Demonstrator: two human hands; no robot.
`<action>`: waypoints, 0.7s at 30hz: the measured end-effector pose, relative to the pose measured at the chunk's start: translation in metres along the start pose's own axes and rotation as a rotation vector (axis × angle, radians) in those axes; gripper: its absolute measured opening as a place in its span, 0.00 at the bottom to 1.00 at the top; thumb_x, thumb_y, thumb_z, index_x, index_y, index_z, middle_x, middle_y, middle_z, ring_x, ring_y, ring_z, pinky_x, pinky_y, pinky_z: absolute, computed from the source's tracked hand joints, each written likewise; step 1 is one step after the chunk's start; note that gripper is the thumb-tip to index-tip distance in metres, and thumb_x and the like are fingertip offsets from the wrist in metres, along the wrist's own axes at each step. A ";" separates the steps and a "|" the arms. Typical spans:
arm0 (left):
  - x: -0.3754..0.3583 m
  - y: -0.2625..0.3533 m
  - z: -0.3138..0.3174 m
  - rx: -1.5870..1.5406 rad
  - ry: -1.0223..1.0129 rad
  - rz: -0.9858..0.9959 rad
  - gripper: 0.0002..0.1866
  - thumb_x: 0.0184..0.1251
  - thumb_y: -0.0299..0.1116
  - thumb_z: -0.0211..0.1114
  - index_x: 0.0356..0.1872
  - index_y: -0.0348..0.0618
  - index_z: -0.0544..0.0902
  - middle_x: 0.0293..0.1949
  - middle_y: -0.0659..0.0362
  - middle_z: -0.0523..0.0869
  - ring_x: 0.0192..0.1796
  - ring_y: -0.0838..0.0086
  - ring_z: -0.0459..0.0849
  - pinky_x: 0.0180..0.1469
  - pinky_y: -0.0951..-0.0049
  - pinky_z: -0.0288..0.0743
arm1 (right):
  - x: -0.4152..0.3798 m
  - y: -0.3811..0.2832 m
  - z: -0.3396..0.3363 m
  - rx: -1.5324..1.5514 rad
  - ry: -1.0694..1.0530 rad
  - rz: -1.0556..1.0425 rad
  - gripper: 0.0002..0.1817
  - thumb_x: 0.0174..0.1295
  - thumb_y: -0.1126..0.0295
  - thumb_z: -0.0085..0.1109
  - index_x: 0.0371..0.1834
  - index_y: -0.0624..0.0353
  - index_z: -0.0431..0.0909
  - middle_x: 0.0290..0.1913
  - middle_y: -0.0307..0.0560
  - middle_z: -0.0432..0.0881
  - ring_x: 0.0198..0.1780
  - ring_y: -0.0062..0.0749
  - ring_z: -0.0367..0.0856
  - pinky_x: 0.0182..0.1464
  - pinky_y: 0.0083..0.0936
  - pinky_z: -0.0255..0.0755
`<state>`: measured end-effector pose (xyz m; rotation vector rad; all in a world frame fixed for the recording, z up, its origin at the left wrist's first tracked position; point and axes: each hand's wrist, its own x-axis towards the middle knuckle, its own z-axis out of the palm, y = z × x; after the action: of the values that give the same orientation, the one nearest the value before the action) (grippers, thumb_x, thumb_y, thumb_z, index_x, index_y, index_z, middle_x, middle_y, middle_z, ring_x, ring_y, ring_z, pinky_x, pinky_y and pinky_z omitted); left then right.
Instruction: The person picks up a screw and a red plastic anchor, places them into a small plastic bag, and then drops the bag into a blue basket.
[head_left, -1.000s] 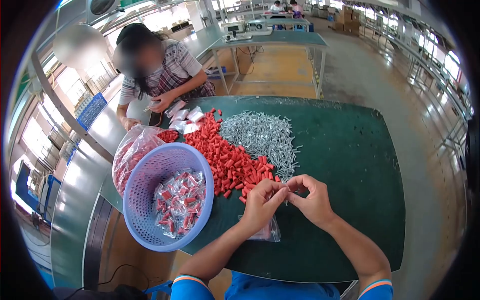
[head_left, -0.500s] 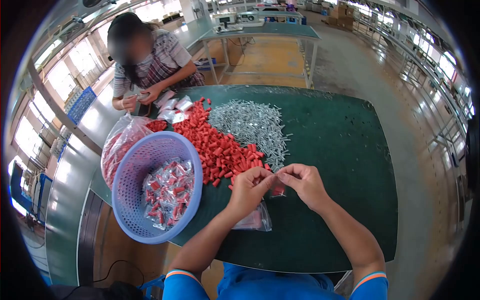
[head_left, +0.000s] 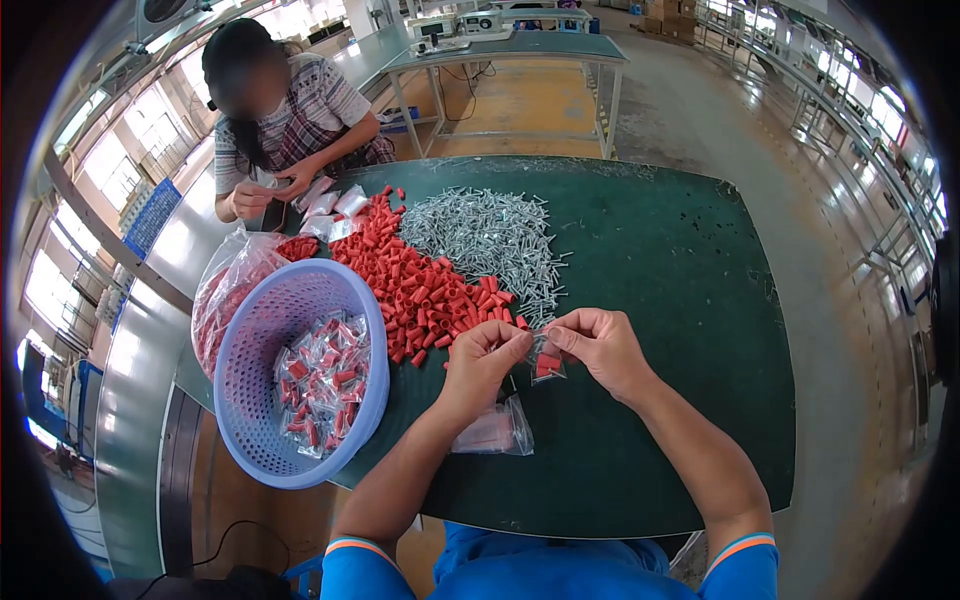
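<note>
A small clear bag (head_left: 547, 367) with red pieces inside hangs between my two hands. My left hand (head_left: 484, 362) pinches the top left of the bag, and my right hand (head_left: 603, 352) pinches its top right edge. Just beyond my hands lie a heap of red plastic sleeves (head_left: 425, 300) and a heap of grey metal screws (head_left: 490, 240). Below my left hand, a larger clear bag (head_left: 495, 430) lies flat on the green table (head_left: 650, 460).
A purple basket (head_left: 240, 400) holding several filled small bags stands at the left, beside a large plastic bag of red pieces (head_left: 222, 290). Across the table a co-worker (head_left: 290, 120) handles something small near some white packets (head_left: 335, 205).
The view has shifted slightly, so the table things appear further left. The small bag now hangs more visibly below my fingertips, with its red pieces in sight.
</note>
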<state>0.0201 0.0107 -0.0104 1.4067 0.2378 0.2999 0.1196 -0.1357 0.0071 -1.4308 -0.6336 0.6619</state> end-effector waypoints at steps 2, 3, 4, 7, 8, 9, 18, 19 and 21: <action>-0.002 0.006 0.000 -0.036 0.010 -0.050 0.07 0.65 0.32 0.60 0.30 0.40 0.78 0.22 0.70 0.75 0.20 0.92 0.64 0.20 0.88 0.52 | 0.000 -0.001 0.000 0.012 0.002 0.003 0.10 0.60 0.70 0.59 0.35 0.68 0.80 0.30 0.41 0.82 0.31 0.16 0.77 0.36 0.14 0.72; -0.002 0.008 0.001 -0.075 0.017 -0.100 0.06 0.65 0.31 0.59 0.31 0.40 0.78 0.22 0.70 0.75 0.20 0.92 0.64 0.20 0.88 0.52 | 0.000 -0.001 0.000 0.022 0.007 0.007 0.10 0.60 0.70 0.59 0.35 0.68 0.80 0.30 0.41 0.82 0.31 0.16 0.78 0.36 0.15 0.72; -0.002 0.006 -0.001 -0.074 0.015 -0.102 0.06 0.65 0.31 0.59 0.31 0.40 0.78 0.22 0.70 0.75 0.20 0.92 0.64 0.20 0.88 0.52 | 0.000 0.000 0.000 0.024 0.009 0.008 0.10 0.60 0.70 0.59 0.35 0.68 0.80 0.30 0.41 0.82 0.31 0.16 0.78 0.36 0.15 0.72; 0.000 -0.003 -0.002 0.014 0.020 -0.020 0.05 0.65 0.30 0.59 0.31 0.40 0.78 0.23 0.69 0.75 0.21 0.91 0.66 0.22 0.88 0.55 | 0.000 0.002 -0.001 0.008 -0.009 0.006 0.11 0.59 0.65 0.60 0.36 0.64 0.80 0.30 0.40 0.82 0.31 0.16 0.77 0.34 0.14 0.70; 0.000 -0.004 0.001 0.070 0.015 0.036 0.05 0.65 0.29 0.59 0.31 0.39 0.78 0.23 0.69 0.76 0.23 0.90 0.67 0.24 0.88 0.58 | -0.001 0.002 0.000 0.018 -0.005 0.018 0.11 0.59 0.68 0.59 0.35 0.66 0.80 0.30 0.41 0.82 0.31 0.16 0.78 0.35 0.14 0.71; 0.000 -0.005 0.003 0.126 0.010 0.092 0.05 0.65 0.29 0.59 0.31 0.39 0.78 0.24 0.69 0.76 0.25 0.90 0.69 0.26 0.87 0.61 | -0.001 0.001 0.001 0.028 -0.001 0.028 0.10 0.60 0.70 0.59 0.35 0.68 0.80 0.29 0.41 0.82 0.31 0.16 0.78 0.35 0.15 0.72; 0.001 -0.010 -0.003 0.040 -0.065 0.028 0.05 0.64 0.29 0.60 0.31 0.38 0.78 0.27 0.67 0.78 0.30 0.88 0.73 0.33 0.86 0.65 | 0.000 0.005 0.005 -0.050 -0.020 0.008 0.10 0.61 0.67 0.58 0.34 0.66 0.79 0.28 0.40 0.82 0.29 0.16 0.78 0.32 0.15 0.71; 0.000 -0.010 -0.001 0.040 -0.066 0.025 0.05 0.64 0.29 0.60 0.31 0.38 0.78 0.27 0.67 0.78 0.30 0.88 0.73 0.33 0.86 0.65 | 0.000 0.007 0.004 -0.049 -0.018 0.011 0.10 0.61 0.67 0.58 0.34 0.66 0.79 0.28 0.40 0.82 0.29 0.16 0.78 0.32 0.15 0.71; 0.001 -0.010 0.003 0.001 -0.023 0.055 0.05 0.63 0.28 0.61 0.30 0.38 0.78 0.23 0.70 0.76 0.25 0.91 0.67 0.25 0.87 0.59 | 0.002 0.011 0.002 -0.076 -0.042 0.024 0.11 0.61 0.67 0.57 0.35 0.66 0.78 0.28 0.40 0.81 0.28 0.17 0.77 0.31 0.15 0.72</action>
<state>0.0226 0.0064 -0.0198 1.4188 0.1809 0.3283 0.1195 -0.1326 -0.0035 -1.5004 -0.6819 0.6948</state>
